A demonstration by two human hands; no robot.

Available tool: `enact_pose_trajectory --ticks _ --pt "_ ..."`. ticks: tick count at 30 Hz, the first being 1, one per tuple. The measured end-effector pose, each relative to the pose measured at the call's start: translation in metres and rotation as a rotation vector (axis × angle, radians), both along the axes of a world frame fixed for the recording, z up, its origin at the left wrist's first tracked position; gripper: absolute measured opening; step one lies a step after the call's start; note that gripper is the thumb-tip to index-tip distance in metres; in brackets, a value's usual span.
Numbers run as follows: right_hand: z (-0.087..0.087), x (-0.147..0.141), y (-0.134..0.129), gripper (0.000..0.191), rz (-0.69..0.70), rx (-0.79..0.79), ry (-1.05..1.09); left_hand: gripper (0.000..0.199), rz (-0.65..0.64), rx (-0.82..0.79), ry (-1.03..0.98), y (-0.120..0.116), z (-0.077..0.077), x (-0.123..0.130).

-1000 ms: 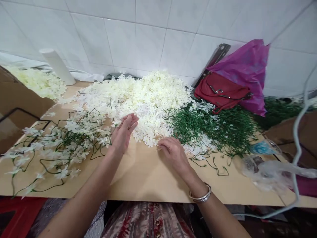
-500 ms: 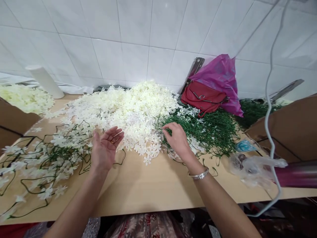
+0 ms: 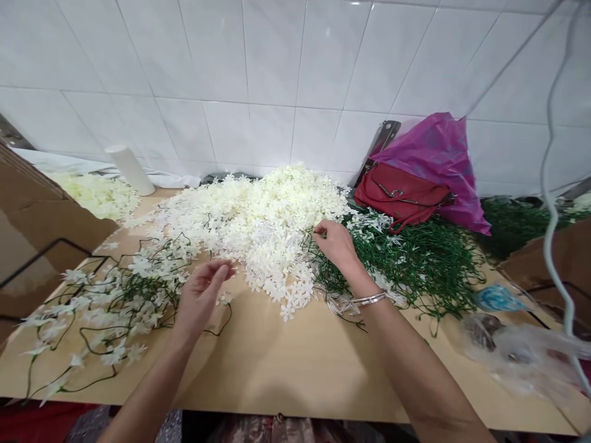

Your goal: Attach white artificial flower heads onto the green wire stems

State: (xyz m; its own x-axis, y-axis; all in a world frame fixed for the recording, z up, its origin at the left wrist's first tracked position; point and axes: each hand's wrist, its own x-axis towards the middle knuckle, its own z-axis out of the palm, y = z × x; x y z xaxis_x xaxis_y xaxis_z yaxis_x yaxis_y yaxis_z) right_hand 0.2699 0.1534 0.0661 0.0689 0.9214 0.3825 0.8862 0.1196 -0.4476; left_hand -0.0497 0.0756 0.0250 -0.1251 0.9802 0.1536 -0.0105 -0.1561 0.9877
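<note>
White flower heads (image 3: 277,209) lie in a large heap against the wall. Green plastic stems (image 3: 415,258) are piled to its right, with some white pieces among them. My right hand (image 3: 336,243) is at the edge where heap and stems meet, thumb and fingertips pinched; what they hold is too small to make out. My left hand (image 3: 203,295) is over the wood at the heap's lower left, its fingers curled towards the thumb around something I cannot make out. Beside it on the left, white flowers on green stems (image 3: 133,295) spread in a loose tangle.
A red bag (image 3: 401,192) and a purple plastic bag (image 3: 443,160) lean at the back right. Cardboard boxes (image 3: 41,227) flank the table (image 3: 277,375). A white roll (image 3: 130,171) stands back left. Clear plastic bags (image 3: 521,351) lie right, near a hanging cable (image 3: 549,203).
The view has shifted left, so things appear further right. My left hand has turned and its spread fingers have closed towards the thumb. My right hand remains pinched near the stems.
</note>
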Motion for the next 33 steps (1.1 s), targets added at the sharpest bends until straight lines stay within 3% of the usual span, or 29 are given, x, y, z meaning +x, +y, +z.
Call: enact_pose_trajectory --ticks 2,8,11,15,19,25,29,33 --pt "0.002 0.002 -0.005 0.009 0.024 0.014 0.009 0.040 -0.078 0.061 0.167 0.005 0.005 0.017" --pt "0.009 0.000 -0.024 0.009 0.144 0.043 0.046 0.021 -0.070 0.407 0.584 0.039 0.008 0.061" --pt "0.018 -0.003 -0.039 0.005 0.204 0.114 0.148 0.021 -0.112 0.468 0.617 0.047 0.013 0.073" --pt "0.034 -0.007 -0.051 0.007 0.237 0.243 0.292 0.019 -0.181 0.508 0.559 0.041 0.021 0.085" --pt "0.045 -0.008 -0.053 0.003 0.163 0.376 0.420 0.021 -0.178 0.489 0.552 0.028 0.022 0.081" --pt "0.059 -0.005 -0.070 0.008 0.173 0.561 0.649 0.019 0.012 0.430 0.637 0.030 0.022 0.051" --pt "0.055 0.008 -0.079 0.007 0.170 0.449 0.529 0.018 -0.061 0.472 0.670 0.032 0.018 0.048" --pt "0.033 0.019 -0.083 0.010 0.239 0.018 0.164 0.016 -0.219 0.569 0.776 0.028 0.003 0.065"
